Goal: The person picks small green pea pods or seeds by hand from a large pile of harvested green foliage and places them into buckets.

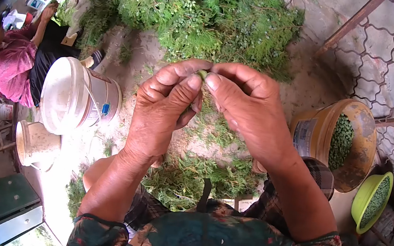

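Left (152,101) and right fingers (224,89) pinch a small green piece (203,74); beyond, cone-bearing conifer sprigs (192,11) lie unstripped; rightward, a yellow bucket (319,132) holds loose green cones (340,143).

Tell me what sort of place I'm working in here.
Probably a yard or rough work area around a home: there's a big heap of green cut branches on bare ground, a yellow bucket holding small green pieces, and wire fencing alongside.
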The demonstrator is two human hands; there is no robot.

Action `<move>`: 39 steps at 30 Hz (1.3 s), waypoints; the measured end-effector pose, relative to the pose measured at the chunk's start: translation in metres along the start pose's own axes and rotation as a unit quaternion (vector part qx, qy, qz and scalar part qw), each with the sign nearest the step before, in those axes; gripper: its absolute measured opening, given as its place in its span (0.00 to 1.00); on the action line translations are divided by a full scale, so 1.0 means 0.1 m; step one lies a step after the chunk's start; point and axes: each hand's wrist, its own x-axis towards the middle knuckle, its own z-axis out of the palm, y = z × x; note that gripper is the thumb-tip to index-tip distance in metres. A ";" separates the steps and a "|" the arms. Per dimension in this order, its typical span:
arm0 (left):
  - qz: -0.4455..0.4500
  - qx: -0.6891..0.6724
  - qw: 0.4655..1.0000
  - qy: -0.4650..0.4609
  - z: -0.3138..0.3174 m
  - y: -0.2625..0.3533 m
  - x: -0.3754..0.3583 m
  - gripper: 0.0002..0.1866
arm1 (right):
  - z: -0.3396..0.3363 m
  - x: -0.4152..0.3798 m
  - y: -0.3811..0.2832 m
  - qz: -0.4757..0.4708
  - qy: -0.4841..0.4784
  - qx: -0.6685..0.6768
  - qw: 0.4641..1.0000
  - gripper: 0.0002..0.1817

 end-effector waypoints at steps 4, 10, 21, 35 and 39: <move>-0.069 0.034 0.997 -0.017 -0.02 0.12 -0.02 0.16 | 0.02 0.00 -0.03 0.043 0.025 0.092 0.995 0.10; -0.137 -0.310 0.939 -0.056 -0.15 0.05 0.10 0.22 | -0.05 0.05 -0.08 0.028 -0.007 0.331 0.943 0.17; -0.100 -0.219 0.970 0.022 -0.19 -0.07 0.14 0.14 | 0.11 0.00 -0.05 -0.120 0.046 -0.137 0.982 0.05; -0.070 -0.221 0.972 0.043 -0.19 -0.01 0.15 0.12 | 0.29 0.13 0.18 -0.316 0.076 -0.473 0.819 0.05; -0.044 -0.206 0.976 0.058 -0.28 0.00 0.24 0.10 | 0.34 0.23 0.05 -0.332 0.065 -0.511 0.790 0.04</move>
